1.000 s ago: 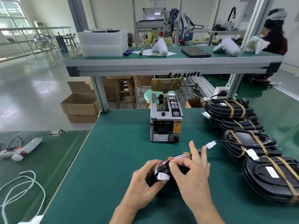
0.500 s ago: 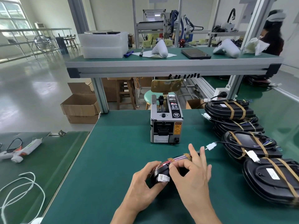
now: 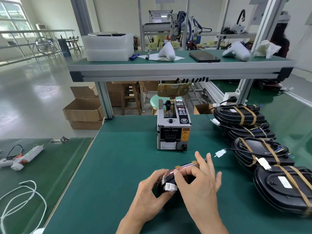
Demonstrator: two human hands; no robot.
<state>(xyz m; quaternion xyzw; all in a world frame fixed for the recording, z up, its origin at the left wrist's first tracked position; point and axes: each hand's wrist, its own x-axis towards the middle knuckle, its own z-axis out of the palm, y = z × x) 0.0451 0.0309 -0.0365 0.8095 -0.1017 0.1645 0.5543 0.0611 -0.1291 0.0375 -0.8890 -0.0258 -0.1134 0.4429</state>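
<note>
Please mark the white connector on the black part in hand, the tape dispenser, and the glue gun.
white connector (image 3: 170,186): head view, on its front face, at the near end of the black part (image 3: 168,179).
tape dispenser (image 3: 173,138): head view, on its front panel.
glue gun (image 3: 32,153): head view, on its barrel.

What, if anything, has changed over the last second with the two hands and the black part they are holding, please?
Nothing visibly moved. The left hand still grips the black part, the right hand still pinches its taped top edge, and the tape dispenser stands unmoved.
</note>
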